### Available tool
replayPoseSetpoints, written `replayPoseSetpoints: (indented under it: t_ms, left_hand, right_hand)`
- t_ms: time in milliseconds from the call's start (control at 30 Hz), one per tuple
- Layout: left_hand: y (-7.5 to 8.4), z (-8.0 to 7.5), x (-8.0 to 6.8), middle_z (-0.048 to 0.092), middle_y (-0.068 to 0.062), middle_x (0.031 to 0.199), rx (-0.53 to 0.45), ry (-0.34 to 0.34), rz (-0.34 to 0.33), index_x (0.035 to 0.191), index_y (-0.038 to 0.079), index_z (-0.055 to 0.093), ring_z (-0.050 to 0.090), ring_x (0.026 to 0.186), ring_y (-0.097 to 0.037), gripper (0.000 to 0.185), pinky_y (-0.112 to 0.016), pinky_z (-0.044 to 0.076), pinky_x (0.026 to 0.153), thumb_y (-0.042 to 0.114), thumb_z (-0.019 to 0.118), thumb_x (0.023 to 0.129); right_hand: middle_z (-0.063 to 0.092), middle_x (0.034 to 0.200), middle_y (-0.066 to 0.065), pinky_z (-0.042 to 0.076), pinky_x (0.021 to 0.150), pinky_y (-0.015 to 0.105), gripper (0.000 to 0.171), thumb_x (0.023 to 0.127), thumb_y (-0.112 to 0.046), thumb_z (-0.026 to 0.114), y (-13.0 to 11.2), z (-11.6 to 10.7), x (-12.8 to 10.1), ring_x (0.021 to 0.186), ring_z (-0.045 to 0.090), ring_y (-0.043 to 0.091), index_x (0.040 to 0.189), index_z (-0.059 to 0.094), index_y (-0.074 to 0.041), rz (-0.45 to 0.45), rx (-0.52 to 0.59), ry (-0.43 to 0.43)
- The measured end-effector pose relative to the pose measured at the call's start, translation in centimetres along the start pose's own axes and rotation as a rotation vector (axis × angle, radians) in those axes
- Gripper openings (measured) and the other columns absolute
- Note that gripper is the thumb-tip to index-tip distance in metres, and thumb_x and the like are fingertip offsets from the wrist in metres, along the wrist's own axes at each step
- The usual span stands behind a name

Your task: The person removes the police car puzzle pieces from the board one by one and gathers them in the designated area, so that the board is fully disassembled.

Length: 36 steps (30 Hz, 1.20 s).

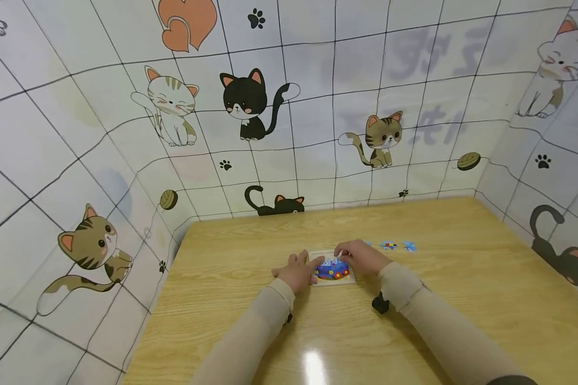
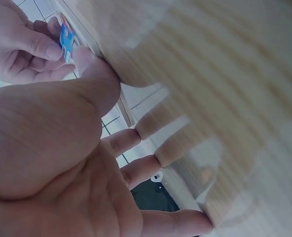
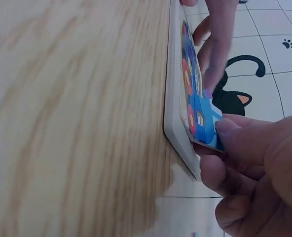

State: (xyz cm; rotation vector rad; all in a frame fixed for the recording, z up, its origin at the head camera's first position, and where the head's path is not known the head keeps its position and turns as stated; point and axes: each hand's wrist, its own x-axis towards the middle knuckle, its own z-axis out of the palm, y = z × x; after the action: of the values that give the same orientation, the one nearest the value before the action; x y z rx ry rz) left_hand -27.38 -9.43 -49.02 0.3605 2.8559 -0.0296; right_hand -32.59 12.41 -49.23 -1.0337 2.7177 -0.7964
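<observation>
A small jigsaw board with a pale frame lies on the table, its picture a blue vehicle with red-and-yellow wheels. My right hand is at the board's upper right corner. Between thumb and fingers it pinches a blue puzzle piece, tilted over the picture in the right wrist view. My left hand is at the board's left side with fingers spread. In the left wrist view its fingertips rest on the tabletop, and the thumb reaches to the board's edge.
Several loose blue puzzle pieces lie on the wooden table, just beyond and right of my right hand. A cloth wall printed with cats stands behind the table's far edge and along both sides.
</observation>
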Motion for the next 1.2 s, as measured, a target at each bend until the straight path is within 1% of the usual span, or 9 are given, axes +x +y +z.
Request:
replayPoseSetpoints:
  t_ms: [167,300,400,533,633,800,900,1000,1200]
  left_hand:
    - [-0.1,0.0,0.1,0.025,0.001,0.156,0.0,0.021,0.004,0.146,0.057,0.021,0.036,0.127,-0.028,0.063,-0.074,0.043,0.076,0.048,0.053,0.093]
    - [-0.1,-0.4,-0.2,0.026,-0.001,0.155,-0.001,0.013,0.032,0.144,0.059,0.024,0.038,0.122,-0.028,0.06,-0.076,0.042,0.076,0.046,0.053,0.093]
    - [0.0,-0.7,-0.3,0.026,-0.002,0.156,0.002,0.007,0.038,0.144,0.059,0.025,0.037,0.121,-0.028,0.059,-0.076,0.041,0.076,0.045,0.052,0.094]
    - [0.0,-0.7,-0.3,0.028,-0.002,0.153,0.016,0.01,0.037,0.144,0.06,0.025,0.039,0.114,-0.027,0.058,-0.075,0.043,0.075,0.046,0.051,0.094]
    - [0.0,-0.7,-0.3,0.028,-0.001,0.152,0.029,0.006,0.039,0.144,0.06,0.023,0.039,0.112,-0.026,0.058,-0.074,0.043,0.074,0.047,0.051,0.094]
    - [-0.1,-0.5,-0.2,0.025,-0.001,0.156,0.027,-0.006,0.036,0.144,0.061,0.022,0.038,0.121,-0.027,0.059,-0.075,0.042,0.076,0.047,0.05,0.094]
    - [-0.1,-0.4,-0.1,0.023,-0.001,0.157,0.023,-0.009,0.037,0.145,0.06,0.02,0.036,0.125,-0.028,0.059,-0.075,0.042,0.077,0.046,0.049,0.095]
    - [-0.1,-0.4,-0.1,0.022,-0.001,0.158,0.016,-0.008,0.035,0.145,0.06,0.02,0.036,0.124,-0.028,0.059,-0.075,0.043,0.076,0.046,0.05,0.095]
    - [-0.1,-0.4,-0.2,0.021,0.0,0.158,0.018,-0.006,0.031,0.145,0.06,0.02,0.036,0.122,-0.027,0.059,-0.074,0.043,0.076,0.046,0.05,0.095]
  right_hand:
    - [0.067,0.093,-0.003,0.051,0.075,0.033,0.018,0.096,-0.003,0.057,0.4,0.2,0.8,0.084,0.061,0.014,0.099,0.07,-0.015,0.041,0.074,-0.006]
    - [0.067,0.092,-0.002,0.052,0.075,0.036,0.022,0.093,0.002,0.059,0.6,0.3,1.4,0.085,0.062,0.017,0.09,0.071,-0.015,0.066,0.083,0.0]
    - [0.068,0.091,-0.001,0.053,0.077,0.038,0.023,0.091,0.005,0.059,0.5,0.4,1.4,0.086,0.063,0.017,0.088,0.072,-0.014,0.087,0.097,0.014]
    - [0.068,0.09,0.001,0.052,0.076,0.037,0.021,0.092,0.003,0.059,0.3,0.4,1.2,0.085,0.063,0.016,0.089,0.072,-0.012,0.112,0.114,0.03]
    - [0.068,0.092,0.002,0.052,0.074,0.035,0.018,0.094,0.0,0.059,-0.2,0.4,0.9,0.083,0.062,0.015,0.093,0.072,-0.011,0.121,0.116,0.017]
    - [0.066,0.099,0.006,0.053,0.074,0.034,0.015,0.095,-0.003,0.059,-0.7,0.1,0.2,0.085,0.062,0.015,0.103,0.072,-0.008,0.126,0.105,-0.008]
    - [0.066,0.101,0.007,0.052,0.074,0.034,0.019,0.092,-0.001,0.062,-0.8,-0.1,-0.3,0.087,0.061,0.017,0.109,0.069,-0.005,0.097,0.103,-0.033]
    - [0.064,0.104,0.006,0.051,0.072,0.03,0.025,0.089,-0.001,0.066,-0.6,-0.2,-0.8,0.084,0.06,0.016,0.113,0.066,-0.006,0.055,0.099,-0.069]
    - [0.061,0.107,0.003,0.049,0.071,0.026,0.024,0.088,-0.004,0.069,-0.1,0.0,-1.3,0.08,0.055,0.009,0.111,0.065,-0.009,-0.01,0.061,-0.086]
